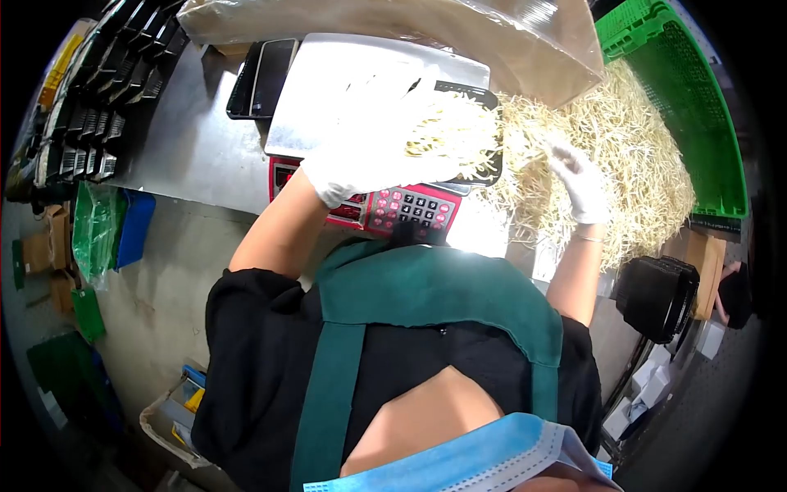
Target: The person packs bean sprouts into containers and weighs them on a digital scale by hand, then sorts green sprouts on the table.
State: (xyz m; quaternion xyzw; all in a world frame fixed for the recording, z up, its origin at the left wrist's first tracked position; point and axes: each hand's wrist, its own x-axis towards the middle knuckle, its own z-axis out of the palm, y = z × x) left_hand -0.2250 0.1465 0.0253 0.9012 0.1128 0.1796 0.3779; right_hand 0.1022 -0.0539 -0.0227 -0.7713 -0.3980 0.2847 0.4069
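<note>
A black tray (pixel 494 100) filled with pale bean sprouts (pixel 459 131) rests on the steel plate of a red weighing scale (pixel 447 215). Glare washes out much of my white-gloved left hand (pixel 352 168), which lies around the left end of this tray; its fingers show only in part. At the right, my gloved right hand (pixel 576 176) is in the large heap of bean sprouts (pixel 639 156). Its fingers are curled together on some sprouts at the heap's left side, near the tray. The scale's keypad faces my body.
Stacked black trays (pixel 98 98) stand at the far left, and another black tray (pixel 262 78) lies beside the scale. A clear plastic bag (pixel 393 20) spans the back. A green crate (pixel 680 107) borders the heap. More black trays (pixel 658 297) are lower right.
</note>
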